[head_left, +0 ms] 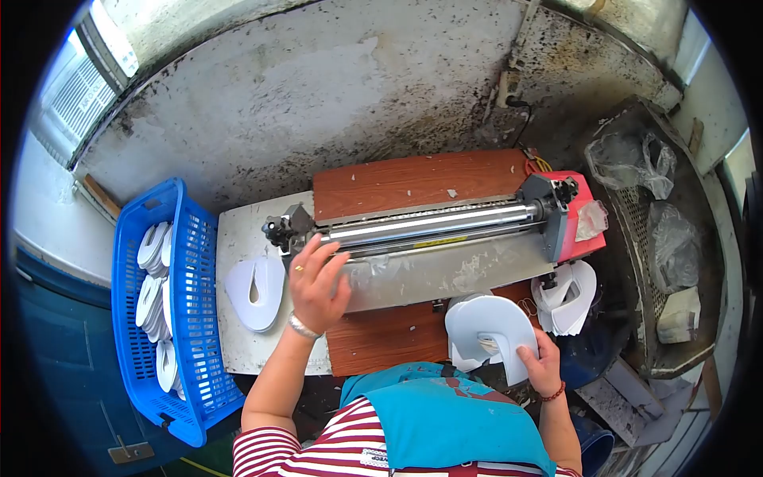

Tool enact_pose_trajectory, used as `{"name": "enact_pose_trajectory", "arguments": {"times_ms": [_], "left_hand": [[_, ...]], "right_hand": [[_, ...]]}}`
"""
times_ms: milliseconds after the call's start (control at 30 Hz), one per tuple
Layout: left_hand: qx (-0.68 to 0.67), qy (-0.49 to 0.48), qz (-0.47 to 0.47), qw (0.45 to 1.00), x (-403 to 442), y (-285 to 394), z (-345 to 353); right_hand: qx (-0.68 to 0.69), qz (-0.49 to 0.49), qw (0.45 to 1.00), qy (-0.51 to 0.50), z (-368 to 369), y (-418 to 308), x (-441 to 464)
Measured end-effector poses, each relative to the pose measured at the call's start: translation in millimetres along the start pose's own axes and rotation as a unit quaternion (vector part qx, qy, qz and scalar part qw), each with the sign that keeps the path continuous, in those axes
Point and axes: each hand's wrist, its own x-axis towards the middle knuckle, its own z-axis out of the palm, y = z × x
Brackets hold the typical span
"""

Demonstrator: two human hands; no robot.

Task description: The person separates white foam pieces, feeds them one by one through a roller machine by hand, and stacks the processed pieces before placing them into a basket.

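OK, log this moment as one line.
left hand: open, near the roller's left end | right hand: gripping white curved piece | blue basket: holding other white pieces

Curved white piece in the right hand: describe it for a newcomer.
Find the roller machine with the red end housing. In the picture, below its metal plate, the right hand pinches the curved white piece. Unlike the similar white stack beside it, nearer the housing, this one is held.
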Motion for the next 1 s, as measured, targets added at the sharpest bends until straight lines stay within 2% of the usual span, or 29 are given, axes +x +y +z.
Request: {"name": "enact_pose_trajectory", "arguments": {"times_ms": [167,200,267,300,367,433,633,733,867,1000], "left_hand": [[0.054,-0.189,0.049,0.979,66.1,25.7,117.4],[0.049,-0.187,0.057,0.979,79.7,32.2,134.5],[0.051,-0.326,0.052,0.942,106.8,46.7,164.0],[0.047,-0.327,0.06,0.942,118.3,54.0,176.1],[0.021,-0.411,0.048,0.91,137.4,70.1,195.3],[0.012,-0.414,0.067,0.908,147.3,87.3,207.2],[-0.017,-0.439,0.041,0.898,164.8,117.4,234.8],[-0.031,-0.46,0.023,0.887,173.9,128.3,222.1],[-0.067,-0.461,0.027,0.885,168.7,114.3,232.8],[-0.061,-0.501,0.019,0.863,162.1,90.0,221.0]], "right_hand": [[0.241,0.097,0.965,0.045,10.6,4.4,38.5],[0.252,0.106,0.96,0.053,15.0,7.0,44.2],[0.268,0.144,0.951,0.058,18.7,15.4,53.1],[0.278,0.171,0.943,0.062,19.5,19.9,55.4],[0.315,0.194,0.926,0.071,20.8,21.9,59.4],[0.298,0.219,0.928,0.053,19.3,20.2,63.1],[0.33,0.254,0.909,0.013,24.4,18.4,74.1],[0.346,0.249,0.905,0.003,21.6,9.2,74.9],[0.314,0.238,0.919,-0.012,17.9,1.8,78.2],[0.289,0.251,0.923,-0.028,16.0,1.4,84.1]]}}
